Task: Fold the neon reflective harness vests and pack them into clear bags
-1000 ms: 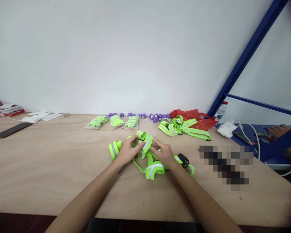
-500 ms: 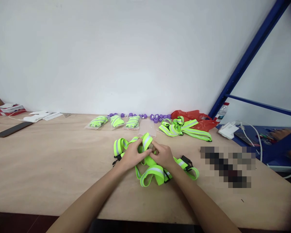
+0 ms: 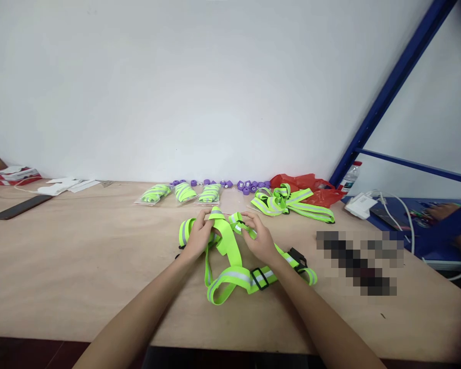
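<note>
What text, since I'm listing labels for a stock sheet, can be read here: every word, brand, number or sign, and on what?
No text can be read for certain.
Bottle: its label is marked, but too small and blurred to read.
Red and white box: any print is too small to make out.
Front green straps: stripes, no lettering visible.
Pixelated patch: nothing legible.

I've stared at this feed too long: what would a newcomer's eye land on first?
The tangled neon-yellow reflective strap mid-table, its far part between the left hand and right hand. Beyond it, three bagged strap bundles form a row near the wall. A blue metal beam slants across the upper right.
</note>
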